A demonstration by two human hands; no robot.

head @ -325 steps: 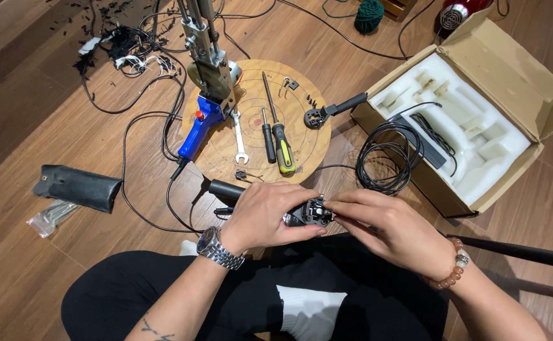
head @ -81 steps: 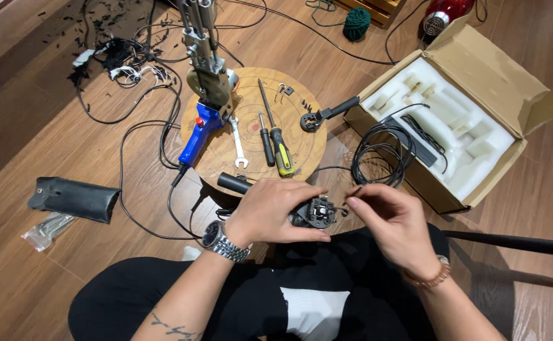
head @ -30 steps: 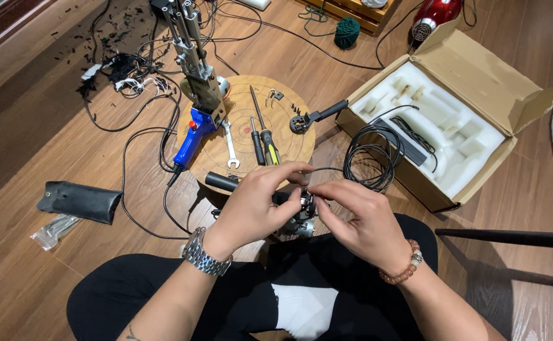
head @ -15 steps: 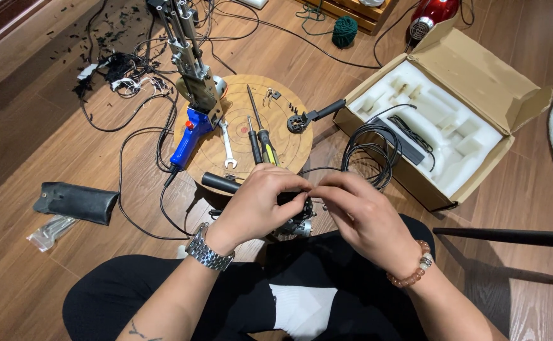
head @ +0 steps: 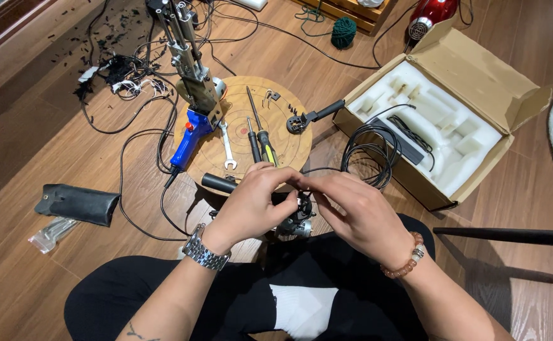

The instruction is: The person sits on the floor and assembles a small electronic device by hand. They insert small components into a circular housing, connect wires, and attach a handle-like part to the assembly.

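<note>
Head camera looks down as we sit cross-legged on the wooden floor (head: 49, 290), both hands closed together over a small black-and-metal mechanical part (head: 296, 221) held just above our lap, in front of the round wooden worktop (head: 289, 101). Our left hand (head: 254, 202), a steel watch (head: 204, 251) at the wrist, has its fingers curled around the part from the left and grips it; our right hand (head: 355, 211), with a bead bracelet (head: 406, 265), pinches at the part's top edge with thumb and forefinger, though we cannot tell whether anything small sits between those fingertips. Compared with a few seconds ago, our right hand has moved in from beside the part until the two hands touch, and the part is now mostly hidden under them; we judge this as fine fitting work on the part going on. On the worktop lie a blue-handled tool (head: 188, 136) clamped in a metal frame, a wrench (head: 227, 148), two screwdrivers (head: 258, 136) and a black knobbed piece (head: 311, 117). A black coiled cable (head: 368, 151) lies beside an open cardboard box (head: 478, 82) with white foam inside; a black pouch (head: 77, 203) rests well to the left.
</note>
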